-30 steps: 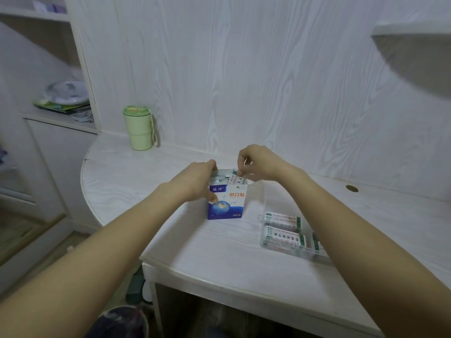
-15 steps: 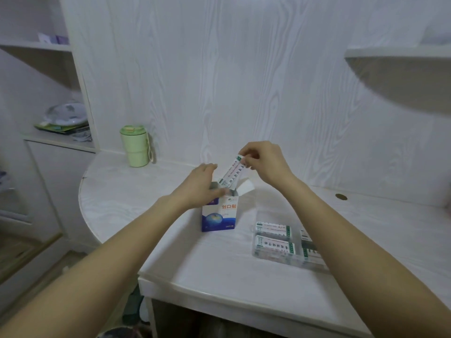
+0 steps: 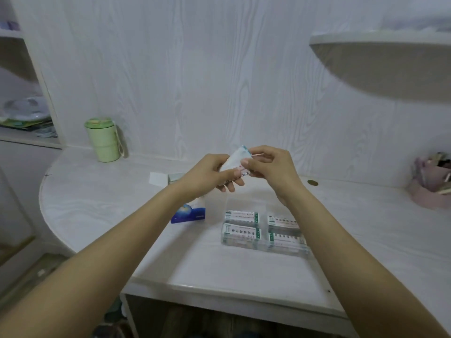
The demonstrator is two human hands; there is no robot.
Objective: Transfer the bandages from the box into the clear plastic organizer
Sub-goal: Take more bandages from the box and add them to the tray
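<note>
Both hands pinch one bandage (image 3: pixel 236 159) | left hand (image 3: pixel 207 175), right hand (image 3: pixel 268 167) | print blurred (unreadable)

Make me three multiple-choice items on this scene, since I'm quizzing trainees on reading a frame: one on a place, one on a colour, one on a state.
1. Where is the green cup?
A. far left of the desk, by the wall
B. inside the organizer
C. on the upper shelf

2. What colour is the base of the bandage box?
A. red
B. blue
C. yellow

3. What are the hands doing?
A. resting flat on the desk
B. both holding a bandage strip above the desk
C. closing the organizer

Answers:
1 A, it stands near the wall at the left.
2 B, the lower face is blue.
3 B, left hand and right hand pinch the bandage strip above the clear organizer.
</note>
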